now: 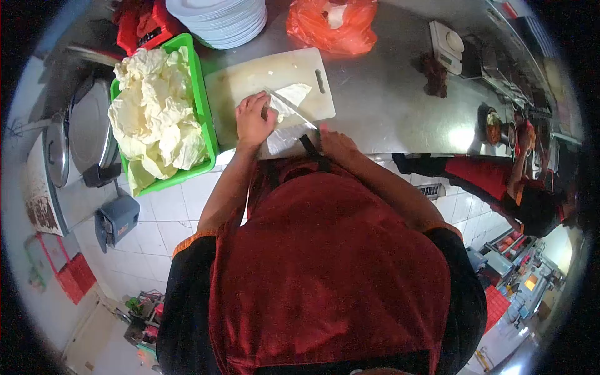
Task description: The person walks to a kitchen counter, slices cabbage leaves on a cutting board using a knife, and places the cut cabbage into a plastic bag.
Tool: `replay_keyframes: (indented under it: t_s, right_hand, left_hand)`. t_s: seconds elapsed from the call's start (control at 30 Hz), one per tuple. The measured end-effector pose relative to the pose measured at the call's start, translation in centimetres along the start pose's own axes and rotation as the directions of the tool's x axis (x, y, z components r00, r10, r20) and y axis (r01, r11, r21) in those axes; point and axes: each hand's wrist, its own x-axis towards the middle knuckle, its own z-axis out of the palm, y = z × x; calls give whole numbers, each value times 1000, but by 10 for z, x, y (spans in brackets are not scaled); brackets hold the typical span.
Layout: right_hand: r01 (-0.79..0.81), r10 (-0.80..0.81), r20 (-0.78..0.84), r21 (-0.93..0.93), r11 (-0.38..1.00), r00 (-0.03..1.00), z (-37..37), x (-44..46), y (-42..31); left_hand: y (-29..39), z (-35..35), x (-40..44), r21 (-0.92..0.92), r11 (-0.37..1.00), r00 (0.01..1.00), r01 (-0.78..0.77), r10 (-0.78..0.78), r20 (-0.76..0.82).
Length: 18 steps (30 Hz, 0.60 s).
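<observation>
On the white cutting board [231, 84] lies a pale, thin, folded sheet of food [299, 94]. My left hand [255, 119] rests on the board with fingers curled, pressing the left part of this sheet. A knife [292, 107] lies across the sheet, its blade running from beside my left fingertips toward me. My right hand [337, 146] is closed round its handle at the counter's front edge. Just below the board is a piece of clear plastic [284, 139]. What lies under my left fingers is hidden.
Left of the board, a green tray [203, 109] is heaped with pale crumpled sheets [159, 115]. Behind stand stacked white plates [225, 25] and an orange plastic bag [331, 28]. A white scale [446, 47] sits farther right. Another person [494, 178] works at the right.
</observation>
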Motion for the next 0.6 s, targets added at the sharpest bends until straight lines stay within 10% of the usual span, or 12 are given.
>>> replay_keyframes:
  t_s: [0.2, 0.3, 0.43, 0.6]
  right_hand:
    - [-77, 84, -56, 114, 991, 995, 1, 28, 6]
    - [200, -212, -71, 698, 688, 975, -19, 21, 30]
    - [61, -16, -60, 933, 356, 998, -33, -15, 37]
    - [-85, 242, 13, 953, 291, 970, -20, -23, 72]
  left_hand:
    - [-9, 1, 6, -143, 990, 999, 3, -7, -32]
    - [7, -14, 13, -102, 990, 994, 100, -95, 45]
    - [-3, -8, 22, 118, 991, 982, 65, -85, 170]
    - [-23, 12, 44, -369, 783, 841, 501, -339, 421]
